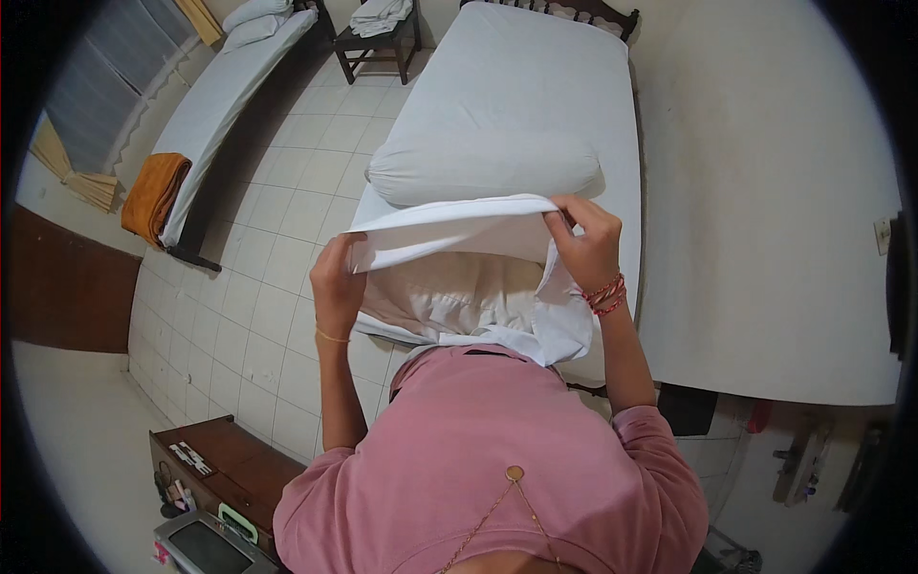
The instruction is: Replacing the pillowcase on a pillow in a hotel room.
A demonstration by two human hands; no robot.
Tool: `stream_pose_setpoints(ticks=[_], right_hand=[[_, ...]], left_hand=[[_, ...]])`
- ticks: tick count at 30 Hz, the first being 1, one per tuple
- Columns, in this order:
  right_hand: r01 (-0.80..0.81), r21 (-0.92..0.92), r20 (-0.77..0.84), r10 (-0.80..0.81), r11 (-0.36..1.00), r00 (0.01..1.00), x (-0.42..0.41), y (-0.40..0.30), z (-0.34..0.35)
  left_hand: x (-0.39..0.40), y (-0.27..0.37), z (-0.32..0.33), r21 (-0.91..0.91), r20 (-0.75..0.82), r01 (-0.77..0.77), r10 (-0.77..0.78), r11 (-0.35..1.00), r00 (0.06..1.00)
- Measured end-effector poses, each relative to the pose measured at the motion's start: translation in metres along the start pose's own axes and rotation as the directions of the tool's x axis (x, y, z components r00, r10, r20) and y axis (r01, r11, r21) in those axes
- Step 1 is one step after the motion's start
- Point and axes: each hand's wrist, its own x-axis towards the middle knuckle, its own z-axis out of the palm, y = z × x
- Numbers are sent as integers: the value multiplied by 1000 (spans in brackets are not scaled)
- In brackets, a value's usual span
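A white pillowcase (452, 219) hangs in front of my waist with its mouth spread wide towards me. My left hand (338, 276) pinches the left end of its upper hem, and my right hand (589, 240) grips the right end between thumb and fingers. Inside the mouth shows a cream, wrinkled pillow (473, 290); its far part is hidden by the cloth. The lower edge of the case lies bunched against my pink top. Just beyond the hem, a white bolster (484, 168) lies across the bed (531, 79), which has a white sheet.
To the left, a narrow bed (222, 93) carries white pillows (254, 25) and a folded orange blanket (154, 194). Folded white cloths (380, 14) rest on a dark wooden chair (380, 46). Behind me stand a brown wooden cabinet (244, 459) and a small television (211, 549).
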Motion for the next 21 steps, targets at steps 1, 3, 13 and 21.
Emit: stream_pose_setpoints(ticks=[1,3,13,21], right_hand=[[-2,1,0,2,1000,1000,1,3,1],[-79,-57,-52,76,995,996,7,11,6],[-567,175,209,532,805,820,8,7,15],[-410,-428,412,577,806,705,-68,67,-33]], left_hand=[[2,2,-8,-134,179,58,-34,989,983],[7,12,-21,-88,214,18,1,996,977],[29,24,-42,-214,249,-7,62,977,966],[40,-4,-44,-24,-23,83,-83,996,996]])
